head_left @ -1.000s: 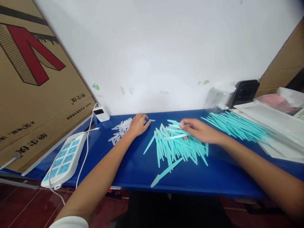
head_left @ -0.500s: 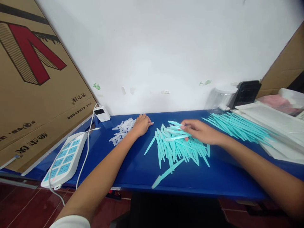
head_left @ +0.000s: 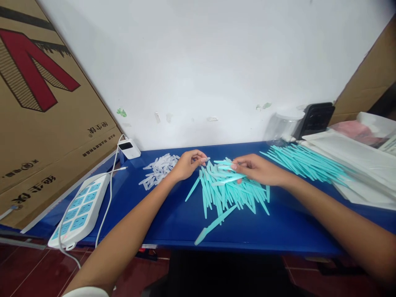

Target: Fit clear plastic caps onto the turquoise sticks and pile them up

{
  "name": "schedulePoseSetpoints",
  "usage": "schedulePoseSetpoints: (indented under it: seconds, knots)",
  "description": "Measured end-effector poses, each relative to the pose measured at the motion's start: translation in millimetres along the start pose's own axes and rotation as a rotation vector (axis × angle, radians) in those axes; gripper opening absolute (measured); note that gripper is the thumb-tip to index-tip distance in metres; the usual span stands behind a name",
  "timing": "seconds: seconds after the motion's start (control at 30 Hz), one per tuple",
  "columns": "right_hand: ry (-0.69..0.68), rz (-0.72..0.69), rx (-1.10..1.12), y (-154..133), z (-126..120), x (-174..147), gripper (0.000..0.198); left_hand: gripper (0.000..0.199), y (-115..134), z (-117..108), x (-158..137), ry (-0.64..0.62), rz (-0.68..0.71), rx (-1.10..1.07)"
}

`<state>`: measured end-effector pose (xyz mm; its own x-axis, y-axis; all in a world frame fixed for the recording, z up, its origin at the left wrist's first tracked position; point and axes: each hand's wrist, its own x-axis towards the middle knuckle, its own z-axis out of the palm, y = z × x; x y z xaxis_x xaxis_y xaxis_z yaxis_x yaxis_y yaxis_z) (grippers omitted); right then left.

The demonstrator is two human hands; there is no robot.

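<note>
My left hand (head_left: 192, 163) pinches a small translucent blade cap (head_left: 207, 159) between thumb and fingertips, at the top left edge of a heap of turquoise eyebrow razors (head_left: 216, 194). My right hand (head_left: 252, 168) is closed on a turquoise eyebrow razor (head_left: 223, 167) above the heap, its tip pointing left toward the cap. Another razor lies just under those fingers; whether it is held too I cannot tell. Left of my left hand is a pile of loose translucent caps (head_left: 159, 168). One razor (head_left: 213, 226) lies apart at the heap's front.
More turquoise razors (head_left: 306, 163) lie in a bundle at the right, by white sheets (head_left: 365, 161). A clear jar (head_left: 286, 126) and a black stand (head_left: 315, 119) are behind. At left are a power strip (head_left: 82, 210), cables, a white device (head_left: 129, 148) and a large carton (head_left: 46, 136).
My left hand has moved right from beside the cap pile to the razor heap, carrying a cap. My right hand keeps its razor nearly in place, turned slightly. The view has shifted a little.
</note>
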<state>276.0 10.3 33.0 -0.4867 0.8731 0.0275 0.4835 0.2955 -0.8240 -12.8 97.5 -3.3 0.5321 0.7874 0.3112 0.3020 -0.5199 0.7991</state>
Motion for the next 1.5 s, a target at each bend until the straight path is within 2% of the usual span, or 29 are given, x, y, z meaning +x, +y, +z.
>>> schedulePoseSetpoints:
  seconds: [0.17, 0.33, 0.6, 0.87, 1.17, 1.5]
  knots:
    - [-0.01, -0.01, 0.009, 0.9, -1.2, 0.6, 0.053, 0.038, 14.1, 9.2, -4.2, -0.011, -0.004, -0.161]
    - [-0.022, -0.014, 0.004, -0.9, -1.5, -0.6, 0.05, 0.037, 19.7, 10.7, -6.2, -0.005, -0.015, -0.109]
    - [0.005, 0.021, 0.024, 1.0, -3.6, -0.5, 0.048, 0.036, 13.0, 9.0, -5.5, 0.027, -0.015, -0.159]
    - [-0.037, -0.022, 0.022, -1.0, -1.2, -0.6, 0.044, 0.035, 25.0, 14.6, -9.1, 0.017, -0.034, -0.095]
    - [0.031, 0.02, 0.01, 6.9, -5.1, 0.1, 0.039, 0.034, 16.9, 10.2, -5.6, 0.105, -0.039, -0.203]
    - [-0.012, -0.009, 0.017, -1.2, -2.8, -1.8, 0.039, 0.036, 19.8, 10.8, -7.9, 0.07, -0.04, -0.2]
